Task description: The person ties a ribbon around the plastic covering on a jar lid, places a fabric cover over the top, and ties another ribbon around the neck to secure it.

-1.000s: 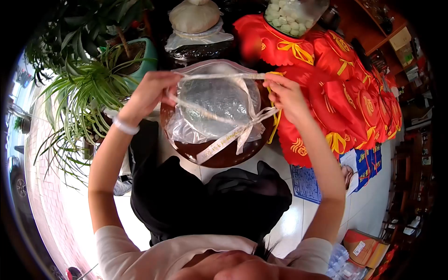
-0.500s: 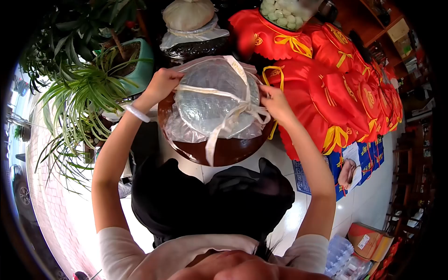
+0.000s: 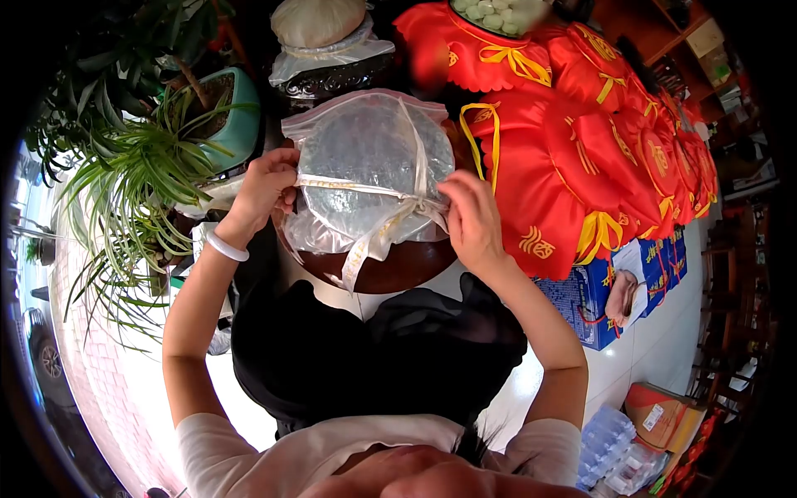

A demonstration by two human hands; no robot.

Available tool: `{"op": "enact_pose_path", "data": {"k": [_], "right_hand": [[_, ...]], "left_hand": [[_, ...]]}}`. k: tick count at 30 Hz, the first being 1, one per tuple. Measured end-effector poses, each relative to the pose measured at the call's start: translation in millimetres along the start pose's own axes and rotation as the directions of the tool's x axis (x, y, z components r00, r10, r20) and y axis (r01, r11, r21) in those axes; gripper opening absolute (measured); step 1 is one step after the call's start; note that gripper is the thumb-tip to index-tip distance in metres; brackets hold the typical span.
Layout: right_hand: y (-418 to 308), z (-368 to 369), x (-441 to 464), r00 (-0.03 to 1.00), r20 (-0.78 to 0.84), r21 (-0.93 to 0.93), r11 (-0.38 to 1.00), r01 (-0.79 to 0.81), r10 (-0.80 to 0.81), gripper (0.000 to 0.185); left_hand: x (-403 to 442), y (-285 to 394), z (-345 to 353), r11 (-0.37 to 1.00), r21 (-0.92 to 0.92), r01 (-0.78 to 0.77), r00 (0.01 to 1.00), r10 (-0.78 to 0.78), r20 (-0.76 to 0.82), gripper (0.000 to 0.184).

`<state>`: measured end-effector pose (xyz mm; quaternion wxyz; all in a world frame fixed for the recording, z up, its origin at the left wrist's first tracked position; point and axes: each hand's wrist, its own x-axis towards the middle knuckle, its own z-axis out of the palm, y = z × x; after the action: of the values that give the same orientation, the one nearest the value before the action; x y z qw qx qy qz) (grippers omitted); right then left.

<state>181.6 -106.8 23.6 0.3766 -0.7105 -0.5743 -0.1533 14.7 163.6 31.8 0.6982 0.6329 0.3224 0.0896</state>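
A large brown jar stands before me, its round top covered with a clear plastic bag. A pale printed ribbon crosses the cover and meets in a knot near its right side, with loose tails hanging toward me. At the left rim, my left hand is closed on the ribbon where it reaches the edge. My right hand is at the right rim beside the knot, fingers bent and close together; what its fingertips hold is too small to make out.
Jars under red cloths with yellow ribbons crowd the right. Another wrapped jar stands behind. A potted plant is at the left. Blue boxes, a cardboard box and bottles lie on the floor at the right.
The ribbon loop that was stretched between my hands above the cover has come down across and around the jar's top. Both hands have lowered to the rim's sides.
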Motion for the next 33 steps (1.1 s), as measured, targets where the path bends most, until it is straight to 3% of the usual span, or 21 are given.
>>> {"op": "enact_pose_path", "data": {"k": [3,6,10,16,21,24,26,27,28,29,30,31,32,33], "right_hand": [[-4.4,-4.8,3.0,0.992,0.095,-0.003,0.996,0.087,-0.086,0.023],[-15.6,-7.8,11.2,0.987,0.16,0.05,0.999,0.019,-0.026,0.022],[-12.5,-5.1,6.4,0.979,0.188,0.098,0.993,0.064,-0.082,0.027],[-11.1,-5.6,-1.8,0.981,0.125,0.182,0.975,0.127,-0.151,0.032],[-21.7,4.4,-9.5,0.998,0.043,0.036,0.999,0.037,-0.039,0.032],[-20.4,6.3,-16.7,1.0,0.026,0.063,0.998,-0.002,0.0,0.032],[-24.8,2.1,-18.3,0.999,0.007,0.112,0.993,-0.05,0.049,0.03],[-26.6,-0.3,-19.8,0.995,-0.012,0.157,0.983,-0.097,0.1,0.029],[-26.9,-1.7,-21.2,0.995,-0.014,0.153,0.983,-0.1,0.103,0.029],[-27.3,-3.0,-22.2,0.983,-0.01,0.233,0.956,-0.178,0.185,0.028],[-28.8,-3.9,-23.9,0.964,0.001,0.315,0.915,-0.252,0.266,0.026],[-30.5,-7.3,-26.1,0.947,0.072,0.318,0.893,-0.319,0.313,0.024],[-33.8,-10.1,-28.6,0.947,0.072,0.321,0.892,-0.319,0.313,0.024],[-38.5,-13.0,-31.4,0.877,0.213,0.512,0.716,-0.475,0.43,0.023]], "left_hand": [[-12.5,8.5,5.3,0.997,0.081,0.005,0.999,-0.008,0.041,0.048],[-31.9,13.3,18.4,0.997,0.069,0.025,0.999,-0.024,-0.025,0.055],[-43.5,7.6,26.4,1.0,0.002,0.018,0.997,-0.018,-0.071,0.043],[-49.2,4.1,32.9,0.994,-0.069,0.08,0.992,-0.086,-0.09,0.031],[-47.1,-2.6,29.6,0.989,-0.101,0.109,0.989,-0.118,-0.085,0.027],[-48.4,-4.0,30.5,0.99,-0.044,0.137,0.987,-0.14,-0.072,0.026],[-49.4,-14.2,35.4,0.932,0.249,-0.265,0.937,0.31,-0.161,0.03],[-51.3,-16.4,37.3,0.85,0.389,-0.355,0.88,0.444,-0.167,0.039],[-52.2,-14.2,39.5,0.849,0.387,-0.358,0.881,0.445,-0.161,0.039],[-53.3,-8.1,41.9,0.57,0.64,-0.515,0.742,0.671,0.0,0.042],[-54.9,-1.2,43.9,0.195,0.787,-0.585,0.566,0.793,0.224,0.044],[-53.3,7.7,47.0,0.133,0.664,-0.736,0.499,0.769,0.399,0.043],[-55.8,15.7,52.0,0.211,0.542,-0.814,0.521,0.677,0.519,0.04],[-58.5,18.8,63.6,0.305,0.472,-0.827,0.539,0.667,0.514,0.037]]}}
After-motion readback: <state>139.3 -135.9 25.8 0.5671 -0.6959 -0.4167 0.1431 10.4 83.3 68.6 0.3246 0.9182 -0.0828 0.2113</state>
